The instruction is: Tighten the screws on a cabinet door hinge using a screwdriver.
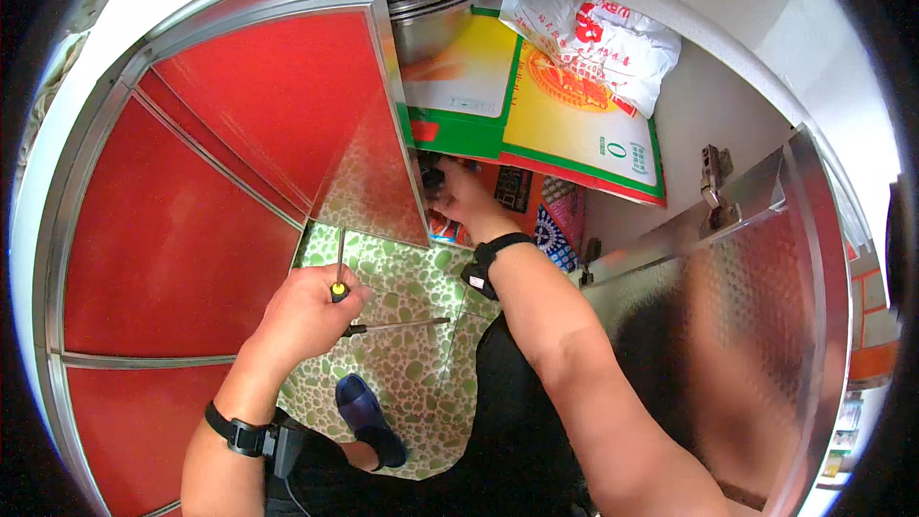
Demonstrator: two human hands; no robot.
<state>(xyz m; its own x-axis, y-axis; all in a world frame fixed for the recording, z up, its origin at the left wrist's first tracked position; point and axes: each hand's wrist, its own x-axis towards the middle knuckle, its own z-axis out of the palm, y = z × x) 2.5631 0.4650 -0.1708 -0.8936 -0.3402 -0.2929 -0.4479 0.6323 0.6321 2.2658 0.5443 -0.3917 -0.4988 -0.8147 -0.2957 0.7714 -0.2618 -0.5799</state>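
Note:
Two screwdrivers are gripped in my left hand (pixel 306 311), in front of the red cabinet door on the left. One screwdriver (pixel 341 263), with a yellow-and-black handle end, points its shaft up and away. The shaft of the other screwdriver (pixel 407 325) sticks out to the right, over the floor. My right hand (pixel 462 194) reaches into the cabinet just behind the free edge of the red door (pixel 278 86). Its fingers curl at a small dark object (pixel 432 176), which the door edge partly hides; I cannot make out its kind.
Stacked metal pots (pixel 431 24), yellow-and-green cartons (pixel 579 129) and a white plastic bag (pixel 598 38) fill the cabinet. On the right, another door (pixel 737 325) stands wide open, with a metal hinge (pixel 713 187). A blue slipper (pixel 369 416) is on the green pebble-patterned floor (pixel 412 364).

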